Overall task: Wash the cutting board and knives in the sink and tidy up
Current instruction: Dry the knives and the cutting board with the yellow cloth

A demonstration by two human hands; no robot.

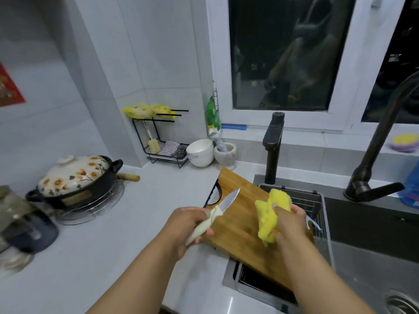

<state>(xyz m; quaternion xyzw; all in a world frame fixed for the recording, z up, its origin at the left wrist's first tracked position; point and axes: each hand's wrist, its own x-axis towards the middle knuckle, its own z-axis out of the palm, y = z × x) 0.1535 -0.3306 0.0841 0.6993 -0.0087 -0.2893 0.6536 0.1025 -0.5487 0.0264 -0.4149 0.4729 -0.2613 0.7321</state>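
The sink [374, 227] fills the lower right of the frame, and the wooden cutting board [240, 223] lies at centre across its left rim and rack. Over the board, the left hand [181, 225] grips the knife [215, 214] by its pale handle, blade pointing up, while the right hand [288, 223] clutches a yellow cloth [269, 214]. No running water shows, so wiping seems under way, with tidying still to come.

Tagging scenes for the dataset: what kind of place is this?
A home kitchen, most likely: a steel sink with a black tap under a window, a wooden cutting board at its edge, and a flowered lidded pot on the white counter.
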